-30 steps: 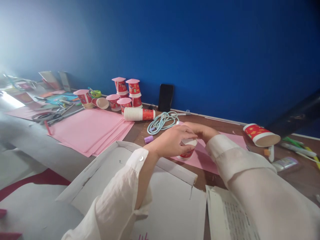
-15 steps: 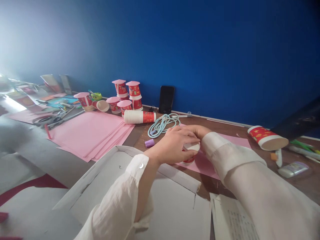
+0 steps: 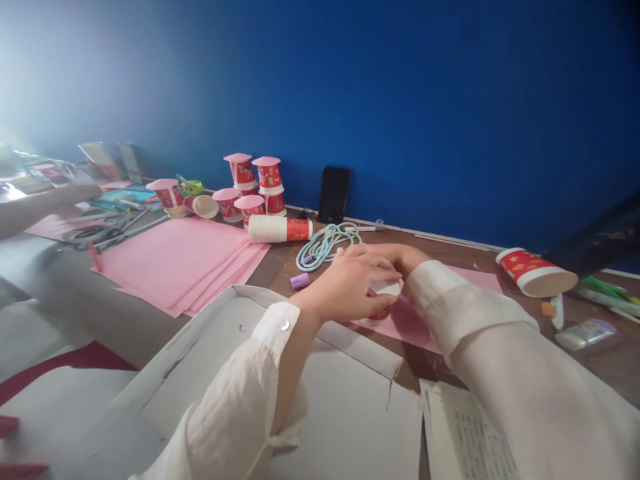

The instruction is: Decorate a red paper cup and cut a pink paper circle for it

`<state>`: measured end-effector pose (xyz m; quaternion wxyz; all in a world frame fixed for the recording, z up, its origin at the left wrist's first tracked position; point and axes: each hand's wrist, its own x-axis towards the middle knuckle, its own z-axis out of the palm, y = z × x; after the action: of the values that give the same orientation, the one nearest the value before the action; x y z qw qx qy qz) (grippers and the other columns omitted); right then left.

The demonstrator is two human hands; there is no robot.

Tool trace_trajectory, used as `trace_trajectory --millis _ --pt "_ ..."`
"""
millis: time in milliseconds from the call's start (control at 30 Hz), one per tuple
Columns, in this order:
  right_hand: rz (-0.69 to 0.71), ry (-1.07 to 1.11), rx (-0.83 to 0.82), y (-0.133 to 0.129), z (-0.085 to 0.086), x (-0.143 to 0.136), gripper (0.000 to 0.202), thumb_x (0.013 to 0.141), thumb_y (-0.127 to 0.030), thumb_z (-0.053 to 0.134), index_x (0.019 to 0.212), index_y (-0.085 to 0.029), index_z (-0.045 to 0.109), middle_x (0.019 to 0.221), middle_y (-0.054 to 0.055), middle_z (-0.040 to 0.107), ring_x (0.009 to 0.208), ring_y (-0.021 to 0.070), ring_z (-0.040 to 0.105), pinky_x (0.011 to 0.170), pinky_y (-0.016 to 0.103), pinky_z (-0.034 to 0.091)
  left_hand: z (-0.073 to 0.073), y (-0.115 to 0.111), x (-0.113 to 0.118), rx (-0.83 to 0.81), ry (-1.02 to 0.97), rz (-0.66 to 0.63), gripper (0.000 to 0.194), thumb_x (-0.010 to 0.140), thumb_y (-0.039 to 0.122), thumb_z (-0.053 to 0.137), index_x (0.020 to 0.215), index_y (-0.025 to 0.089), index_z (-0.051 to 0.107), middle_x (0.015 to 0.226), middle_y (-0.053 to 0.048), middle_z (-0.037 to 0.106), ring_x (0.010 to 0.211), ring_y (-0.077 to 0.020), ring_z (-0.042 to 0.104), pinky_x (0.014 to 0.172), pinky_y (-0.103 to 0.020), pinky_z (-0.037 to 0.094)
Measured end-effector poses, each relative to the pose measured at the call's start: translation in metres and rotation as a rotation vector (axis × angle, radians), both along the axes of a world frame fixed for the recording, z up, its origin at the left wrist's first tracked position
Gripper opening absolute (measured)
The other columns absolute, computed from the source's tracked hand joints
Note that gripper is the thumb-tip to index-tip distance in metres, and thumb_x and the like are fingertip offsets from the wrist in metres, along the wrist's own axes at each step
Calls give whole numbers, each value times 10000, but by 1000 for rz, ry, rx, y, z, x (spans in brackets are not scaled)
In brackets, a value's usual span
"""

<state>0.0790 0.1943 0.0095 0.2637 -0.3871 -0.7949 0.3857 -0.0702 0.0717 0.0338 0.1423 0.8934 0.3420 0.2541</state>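
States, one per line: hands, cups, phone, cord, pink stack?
Left hand: curled, gripping
Right hand: mostly hidden
Held red cup: partly covered by left hand
Pink-topped cups: rims down, some stacked
Nested cups: lying sideways
Left loose cup: tipped over
Right loose cup: tipped over
Phone: propped up, screen dark
Pale-blue cord: loosely coiled
Pink stack: flat, edges fanned

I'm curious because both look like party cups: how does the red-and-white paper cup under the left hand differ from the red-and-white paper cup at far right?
The held cup stands on end; the right-hand cup lies sideways.
The held cup is partly covered by the left hand; the right-hand cup is untouched.
Both share red sides and white edging.
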Motion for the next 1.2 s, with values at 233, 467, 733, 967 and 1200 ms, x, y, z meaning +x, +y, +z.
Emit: trace_trajectory --millis 233,467,733,967,1200 --pt "-300 197 -236 -36 38 40 253 732 -369 766 759 -139 664 523 -48 495 361 23 283 314 175 198 -4 1 -1 40 -34 -21 313 863 354 601 1137 249 712 1231 -10 675 1195 -236 510 1092 -388 344" --pt "-776 686 20 -107 42 70 279 712 -313 773 948 -172 727 723 15 649 414 35 379 323 167 236 -2 0 -1 36 -43 -56 314 872 334 605 1142 217 715 1214 -37 671 1148 -216 545 1096 -349 354" --pt "-918 480 243 -165 -15 56 408 874 -456 626 1224 -249 651 993 63 722 502 94 561 412 225 457 -9 3 -1 82 -89 -81 304 867 328 626 1135 213 711 1199 -51 683 1152 -209 575 1094 -371 354" --pt "-833 415 272 -168 -29 51 429 900 -516 573 1215 -232 634 960 53 705 518 92 556 481 245 495 -9 1 0 92 -96 -73 292 862 313 624 1124 218 713 1181 -54 692 1129 -207 585 1085 -393 375" --pt "-873 494 212 -171 -25 54 403 897 -501 591 1181 -218 634 929 39 687 512 89 545 455 229 455 -10 1 -6 34 -278 56 528 818 294 649 1337 224 578 1250 -67 674 1164 -212 580 1072 -393 401"
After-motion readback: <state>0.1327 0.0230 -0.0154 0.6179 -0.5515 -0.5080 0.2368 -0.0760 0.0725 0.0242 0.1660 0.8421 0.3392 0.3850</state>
